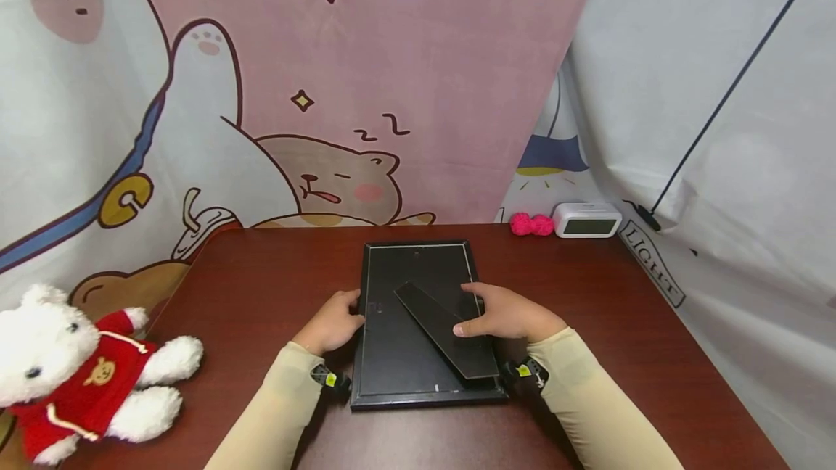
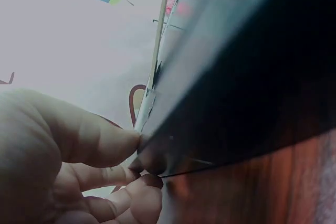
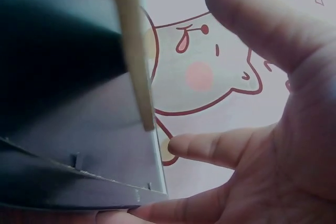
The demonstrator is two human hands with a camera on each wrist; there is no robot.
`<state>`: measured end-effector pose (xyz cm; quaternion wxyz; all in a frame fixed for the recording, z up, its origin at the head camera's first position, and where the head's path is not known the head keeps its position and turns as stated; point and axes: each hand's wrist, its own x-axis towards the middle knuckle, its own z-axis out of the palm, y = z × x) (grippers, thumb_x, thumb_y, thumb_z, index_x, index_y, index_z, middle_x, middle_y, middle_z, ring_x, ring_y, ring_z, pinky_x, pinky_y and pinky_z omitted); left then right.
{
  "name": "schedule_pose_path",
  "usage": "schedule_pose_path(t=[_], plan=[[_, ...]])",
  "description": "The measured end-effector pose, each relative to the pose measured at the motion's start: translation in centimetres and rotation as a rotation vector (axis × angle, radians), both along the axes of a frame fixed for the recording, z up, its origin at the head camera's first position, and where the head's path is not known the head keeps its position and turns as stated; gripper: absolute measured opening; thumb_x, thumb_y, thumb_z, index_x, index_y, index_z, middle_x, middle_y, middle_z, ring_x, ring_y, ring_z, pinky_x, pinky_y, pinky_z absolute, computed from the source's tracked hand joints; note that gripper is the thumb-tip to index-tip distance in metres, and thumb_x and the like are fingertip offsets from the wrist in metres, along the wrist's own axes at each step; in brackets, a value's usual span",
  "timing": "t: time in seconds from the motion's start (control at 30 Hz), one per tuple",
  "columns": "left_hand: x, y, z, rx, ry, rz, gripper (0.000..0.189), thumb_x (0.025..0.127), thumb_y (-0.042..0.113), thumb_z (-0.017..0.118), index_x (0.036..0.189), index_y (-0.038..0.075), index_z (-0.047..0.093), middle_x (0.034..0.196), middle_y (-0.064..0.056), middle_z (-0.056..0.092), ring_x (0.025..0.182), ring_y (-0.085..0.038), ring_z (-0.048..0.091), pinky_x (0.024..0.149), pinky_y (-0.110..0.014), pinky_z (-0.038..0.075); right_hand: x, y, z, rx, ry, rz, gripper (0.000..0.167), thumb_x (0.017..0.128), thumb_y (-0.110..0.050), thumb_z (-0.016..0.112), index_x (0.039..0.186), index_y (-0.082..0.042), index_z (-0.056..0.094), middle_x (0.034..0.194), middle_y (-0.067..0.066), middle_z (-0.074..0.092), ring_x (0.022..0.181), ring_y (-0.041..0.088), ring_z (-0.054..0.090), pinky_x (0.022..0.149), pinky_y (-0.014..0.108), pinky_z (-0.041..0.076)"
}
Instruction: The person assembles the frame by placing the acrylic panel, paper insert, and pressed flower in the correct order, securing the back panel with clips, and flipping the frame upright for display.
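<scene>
A black picture frame [image 1: 408,365] lies back side up on the table, its long sides running away from me. Its stand leg [image 1: 444,328], a narrow dark flap, slants across the back board. My left hand [image 1: 334,321] pinches the frame's left edge; in the left wrist view the thumb [image 2: 100,135] and curled fingertips meet at that edge. Over the right edge is my right hand [image 1: 503,312], thumb lifted near the stand leg. In the right wrist view its fingers [image 3: 210,145] are spread and fairly straight, the lower ones at the frame's edge.
The reddish-brown table [image 1: 281,260] reaches back to a cartoon-printed curtain [image 1: 457,93]. A white digital clock [image 1: 588,220] and a pink bow-shaped item [image 1: 531,224] stand at the back right. On the left sits a white plush toy [image 1: 98,376] in red clothing.
</scene>
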<state>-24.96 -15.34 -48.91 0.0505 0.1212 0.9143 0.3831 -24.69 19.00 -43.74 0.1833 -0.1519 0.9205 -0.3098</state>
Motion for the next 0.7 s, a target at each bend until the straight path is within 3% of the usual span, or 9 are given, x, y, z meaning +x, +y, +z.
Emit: schedule_pose_path(t=[0.3,0.37,0.57,0.7], plan=[[0.2,-0.3,0.4,0.071,-0.009,0.026,0.066,0.096,0.001,0.062,0.157,-0.01,0.039,0.136,-0.027,0.066,0.13,-0.039,0.062,0.111,-0.056,0.046,-0.2,0.2,0.2,-0.074,0.04,-0.033,0.101,0.08,-0.049,0.089,0.16,-0.006,0.043,0.159,0.022,0.048,0.146,0.045,0.045,0.112,0.065,0.043],[0.2,-0.5,0.5,0.119,-0.018,0.038,0.068,0.097,-0.001,0.06,0.16,-0.008,0.035,0.14,-0.028,0.064,0.13,-0.038,0.063,0.109,-0.054,0.049,-0.2,0.2,0.3,-0.095,0.063,-0.036,0.101,0.081,-0.05,0.088,0.16,-0.006,0.042,0.159,0.022,0.048,0.145,0.044,0.046,0.111,0.064,0.044],[0.1,-1.0,1.0,0.249,-0.035,0.086,0.072,0.102,0.002,0.058,0.167,0.007,0.028,0.137,-0.026,0.065,0.117,-0.034,0.067,0.082,-0.039,0.058,-0.2,0.5,0.6,-0.161,0.127,-0.064,0.098,0.084,-0.049,0.087,0.162,-0.012,0.041,0.159,0.02,0.047,0.139,0.045,0.052,0.105,0.06,0.051],[0.0,-1.4,1.1,0.344,-0.008,0.064,0.073,0.104,0.001,0.057,0.168,0.014,0.024,0.14,-0.025,0.061,0.119,-0.037,0.068,0.086,-0.041,0.058,-0.2,0.6,0.7,-0.195,0.193,-0.084,0.096,0.085,-0.047,0.088,0.162,-0.012,0.041,0.161,0.023,0.045,0.137,0.048,0.053,0.106,0.061,0.051]])
